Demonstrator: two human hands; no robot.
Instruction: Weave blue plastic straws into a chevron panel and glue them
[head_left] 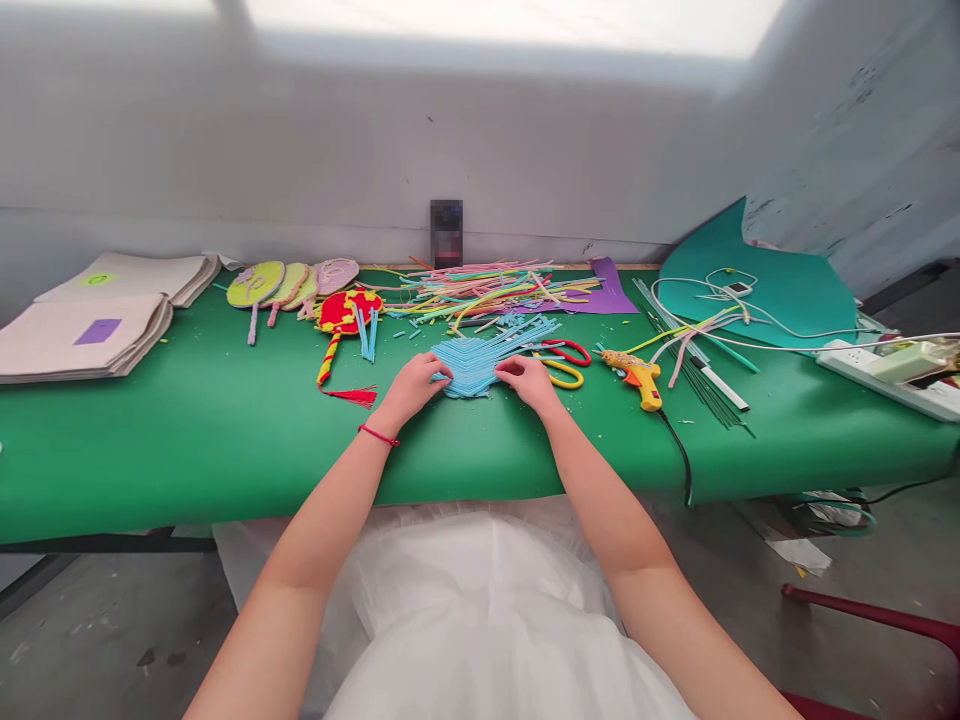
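Light blue pipe cleaners (471, 366), laid side by side into a flat V-patterned piece, lie on the green table in front of me. Their loose ends fan out to the upper right. My left hand (417, 387) has its thumb and fingers pinched at the piece's left edge. At its right edge, my right hand (527, 380) pinches in the same way. Scissors (566, 377) with red and yellow handles lie just beyond my right hand, partly under the blue ends. A red and yellow round fan (345, 313) with a tassel rests to the left, with several short blue stems on it.
A heap of coloured pipe cleaners (480, 290) lies at the back. A yellow glue gun (641, 380) sits at right, near a cutter knife (724, 387), teal sheet (765, 290) and power strip (892, 375). Fuzzy fans (256, 285) and an open book (90, 335) lie left.
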